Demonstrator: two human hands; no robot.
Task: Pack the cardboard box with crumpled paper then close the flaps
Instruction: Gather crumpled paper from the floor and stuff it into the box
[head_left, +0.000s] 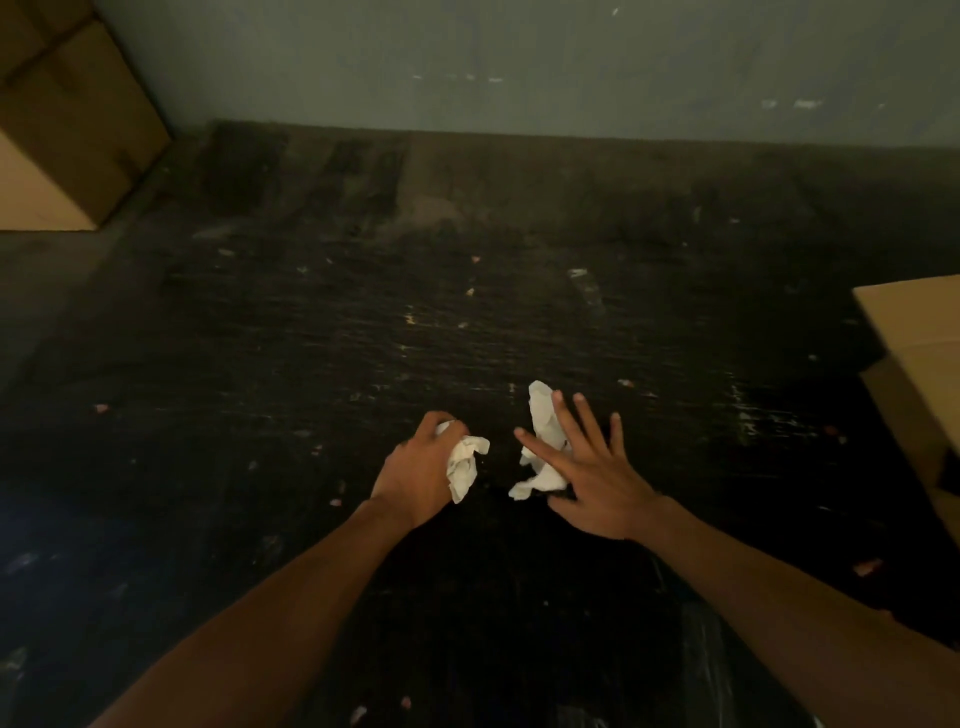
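You are early in the job, by the look of it; your left hand is curled round a crumpled paper wad, while your right hand lies spread, fingers straight, over a second, looser piece of white paper on the dark, scuffed tabletop; the two pieces sit near each other but apart. The cardboard box shows only at the right edge, well apart from both hands; its inside is out of view, so you cannot tell how full it is. I judge this paper not yet packed, and the flap closing still ahead; another carton stands at far left.
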